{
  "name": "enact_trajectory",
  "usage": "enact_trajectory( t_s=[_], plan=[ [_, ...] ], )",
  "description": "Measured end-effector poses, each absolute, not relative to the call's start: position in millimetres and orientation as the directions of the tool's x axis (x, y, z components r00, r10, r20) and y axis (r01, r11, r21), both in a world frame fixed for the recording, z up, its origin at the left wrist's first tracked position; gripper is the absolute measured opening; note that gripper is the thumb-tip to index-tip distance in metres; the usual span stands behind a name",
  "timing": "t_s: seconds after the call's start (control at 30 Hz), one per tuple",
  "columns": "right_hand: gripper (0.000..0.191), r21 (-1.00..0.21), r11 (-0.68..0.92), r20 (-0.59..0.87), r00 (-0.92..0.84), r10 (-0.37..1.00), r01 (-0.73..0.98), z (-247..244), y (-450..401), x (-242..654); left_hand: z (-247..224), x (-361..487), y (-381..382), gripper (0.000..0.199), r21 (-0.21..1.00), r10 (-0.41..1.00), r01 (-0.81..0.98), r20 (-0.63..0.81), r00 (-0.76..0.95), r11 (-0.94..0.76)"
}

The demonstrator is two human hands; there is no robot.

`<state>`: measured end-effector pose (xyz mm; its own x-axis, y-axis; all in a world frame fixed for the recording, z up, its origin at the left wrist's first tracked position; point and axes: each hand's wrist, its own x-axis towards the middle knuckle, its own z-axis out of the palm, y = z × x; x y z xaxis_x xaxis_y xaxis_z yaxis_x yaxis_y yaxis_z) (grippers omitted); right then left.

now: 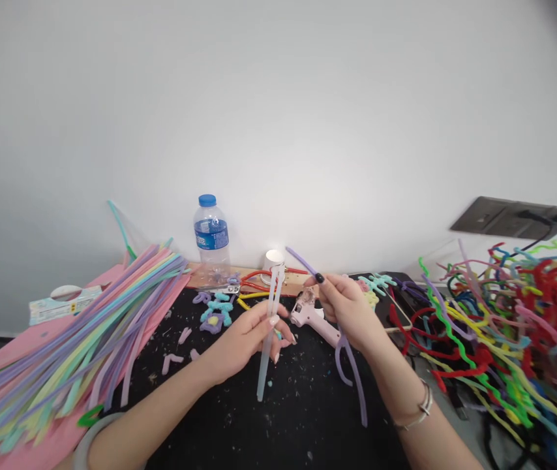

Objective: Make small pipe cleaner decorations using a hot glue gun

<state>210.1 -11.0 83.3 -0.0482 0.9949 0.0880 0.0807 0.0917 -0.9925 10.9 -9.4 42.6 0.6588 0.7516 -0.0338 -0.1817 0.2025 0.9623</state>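
Two long translucent glue sticks (263, 369) stand nearly upright in my left hand (252, 333), with fingers closed round them at mid-length. A purple pipe cleaner (357, 390) is pinched in my right hand (349, 308); one end points up and left, while a bent part and a long end hang below the hand. A pink glue gun (318, 324) lies on the black work surface (283, 431), just behind and left of my right hand. Left of my left hand are turquoise fuzzy shaped pieces (220, 308) and a purple flower-like piece (211, 322) with a yellow centre.
A heap of pastel pipe cleaners (87, 346) covers the left side on pink material. Tangled bright pipe cleaners (513, 339) fill the right. A water bottle (212, 238), a white roll (274, 257) and red-handled pliers (254, 281) stand or lie near the wall. Plugs sit in a wall socket (498, 219).
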Motion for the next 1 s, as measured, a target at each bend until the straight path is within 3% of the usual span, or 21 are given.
enact_trajectory(
  t_s=[0.07,0.17,0.43,0.6,0.8,1.0],
  plan=[
    [0.034,-0.993,0.119,0.117,-0.093,0.989,0.022,83.5,-12.7,198.0,43.5,15.5,-12.0,0.025,0.978,0.767,-0.185,0.047,0.640,0.095],
    [0.033,-0.981,0.180,0.170,-0.133,0.976,0.068,86.9,-15.8,187.3,45.5,19.6,-14.8,0.017,0.987,0.782,-0.163,0.107,0.614,-0.007],
    [0.026,-0.891,0.300,0.277,-0.116,0.954,0.340,96.7,-23.2,176.1,43.9,23.7,-24.9,0.022,0.993,0.807,-0.090,0.118,0.578,-0.081],
    [0.023,-0.870,0.368,0.333,-0.161,0.929,0.327,105.9,-28.3,171.1,48.3,27.8,-29.6,0.033,0.987,0.830,-0.034,0.151,0.537,-0.157],
    [0.024,-0.935,0.275,0.228,-0.216,0.949,0.222,104.8,-29.8,168.3,61.6,39.3,-27.1,0.024,0.981,0.855,-0.117,0.190,0.482,-0.152],
    [0.026,-0.842,0.375,0.338,-0.164,0.927,0.388,124.5,-31.7,193.5,66.0,43.0,-18.0,0.026,0.958,0.890,-0.282,0.095,0.445,0.039]
  ],
)
